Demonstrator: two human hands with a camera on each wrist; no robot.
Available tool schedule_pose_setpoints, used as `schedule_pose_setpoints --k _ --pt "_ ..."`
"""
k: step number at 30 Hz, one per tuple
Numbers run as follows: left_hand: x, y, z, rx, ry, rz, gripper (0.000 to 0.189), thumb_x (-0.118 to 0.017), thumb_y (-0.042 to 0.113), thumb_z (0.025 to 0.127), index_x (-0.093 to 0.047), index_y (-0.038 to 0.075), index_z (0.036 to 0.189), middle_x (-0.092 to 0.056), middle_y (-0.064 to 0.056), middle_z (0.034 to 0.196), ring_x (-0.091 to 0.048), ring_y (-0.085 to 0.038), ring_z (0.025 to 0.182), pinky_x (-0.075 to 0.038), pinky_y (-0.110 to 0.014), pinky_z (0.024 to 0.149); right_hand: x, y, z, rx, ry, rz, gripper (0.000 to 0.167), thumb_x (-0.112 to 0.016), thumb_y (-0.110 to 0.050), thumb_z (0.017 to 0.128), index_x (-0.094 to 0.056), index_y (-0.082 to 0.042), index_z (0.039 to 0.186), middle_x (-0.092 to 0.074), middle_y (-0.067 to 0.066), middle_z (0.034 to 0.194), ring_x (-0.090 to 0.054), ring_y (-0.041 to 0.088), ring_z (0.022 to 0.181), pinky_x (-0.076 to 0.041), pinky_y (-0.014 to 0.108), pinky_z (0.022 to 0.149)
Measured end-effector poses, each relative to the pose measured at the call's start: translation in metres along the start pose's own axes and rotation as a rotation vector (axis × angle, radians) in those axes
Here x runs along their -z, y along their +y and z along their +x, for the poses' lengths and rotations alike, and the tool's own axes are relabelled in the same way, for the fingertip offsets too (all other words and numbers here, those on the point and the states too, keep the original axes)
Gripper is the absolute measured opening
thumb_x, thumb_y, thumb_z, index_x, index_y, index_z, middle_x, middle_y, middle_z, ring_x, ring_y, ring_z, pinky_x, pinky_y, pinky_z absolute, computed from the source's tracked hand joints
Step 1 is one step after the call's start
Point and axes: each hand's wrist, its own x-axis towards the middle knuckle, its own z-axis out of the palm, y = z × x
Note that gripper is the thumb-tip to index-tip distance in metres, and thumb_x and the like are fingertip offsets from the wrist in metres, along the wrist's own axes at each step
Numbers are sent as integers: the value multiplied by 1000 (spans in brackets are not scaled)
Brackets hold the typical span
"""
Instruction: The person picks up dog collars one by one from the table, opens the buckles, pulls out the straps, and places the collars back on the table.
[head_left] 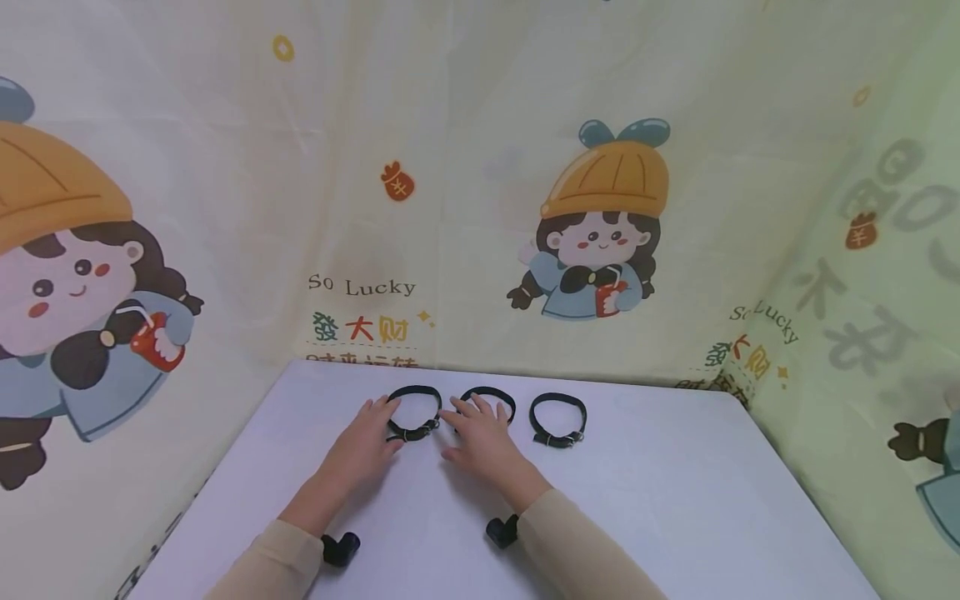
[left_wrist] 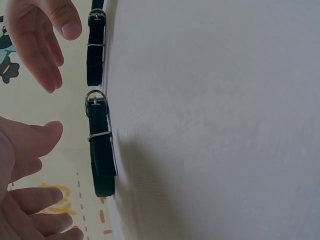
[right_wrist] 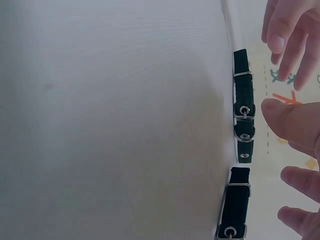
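Note:
Three black buckled strap collars stand in a row toward the table's far edge. My left hand (head_left: 363,442) is at the left side of the left collar (head_left: 412,435), its fingertips close to or touching the band; I cannot tell which. Fingers spread, my right hand (head_left: 483,442) reaches over the middle collar (head_left: 489,390) and hides its front part. The right collar (head_left: 558,440) stands apart from both hands. In the left wrist view, metal buckles and rings show on the left collar (left_wrist: 101,150). The right wrist view shows both hands' fingers loosely extended beside the collars, gripping nothing.
The white table (head_left: 660,500) stretches toward me and to the right. A patterned cloth (head_left: 465,100) with cartoon figures hangs behind and at the sides. Small black devices (head_left: 341,550) sit at both wrists, by the beige sleeves (head_left: 273,558).

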Motion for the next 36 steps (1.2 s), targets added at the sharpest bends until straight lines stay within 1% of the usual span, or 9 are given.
schedule_pose_setpoints --k 5,8,13,17,20,27,29,32,36 --pt "1 -1 3 -14 1 5 70 -77 19 100 -46 7 162 -38 -24 171 -30 -48 162 -36 -66 125 -5 -1 8 -1 10 14 64 -85 -38 93 -62 -27 151 -54 3 165 -41 41 157 -29 80 120" --pt "0 -3 6 -40 9 5 68 -79 16 98 -50 7 159 -41 -24 169 -33 -47 161 -37 -65 125 -8 -1 12 -1 13 13 63 -85 -38 93 -63 -28 151 -55 2 163 -42 41 156 -30 80 120" --pt "-3 -5 11 -98 22 6 59 -81 11 95 -59 5 150 -53 -22 162 -41 -46 157 -39 -62 124 -11 -5 18 12 17 5 59 -85 -36 93 -65 -28 148 -57 0 161 -44 41 154 -33 78 118" --pt "-5 -5 16 -108 17 15 56 -82 8 93 -63 6 146 -62 -17 152 -48 -41 151 -42 -59 123 -11 -9 22 22 -10 -1 54 -81 -34 96 -65 -29 148 -57 0 162 -44 40 155 -34 77 119" --pt "-7 -4 19 -91 -1 21 56 -82 9 93 -63 7 146 -64 -15 150 -51 -38 149 -43 -57 123 -11 -13 25 25 -28 -10 51 -80 -32 98 -66 -29 147 -58 -1 162 -44 39 155 -34 77 119" --pt "-9 1 21 -78 -9 27 50 -83 8 92 -68 5 140 -69 -15 143 -54 -38 146 -44 -57 122 -16 -18 29 36 -47 -10 44 -79 -27 98 -70 -28 142 -63 -3 156 -45 40 154 -33 77 119" --pt "-9 1 21 -65 -11 29 48 -83 8 92 -69 5 138 -70 -14 141 -54 -38 146 -44 -57 122 -17 -19 30 39 -43 -11 41 -79 -26 98 -73 -27 138 -67 -4 150 -47 39 152 -34 77 119" --pt "-11 0 22 -53 -13 29 48 -83 7 92 -69 6 138 -73 -12 134 -58 -37 141 -46 -57 119 -17 -20 30 41 -35 -10 36 -81 -23 96 -76 -26 132 -73 -4 140 -51 38 149 -35 77 118" --pt "-14 -2 23 -38 -13 21 49 -83 2 90 -70 8 137 -77 -8 120 -63 -34 130 -51 -55 114 -17 -21 30 46 -35 25 32 -81 -18 96 -78 -26 127 -75 -3 129 -54 33 143 -35 77 118"
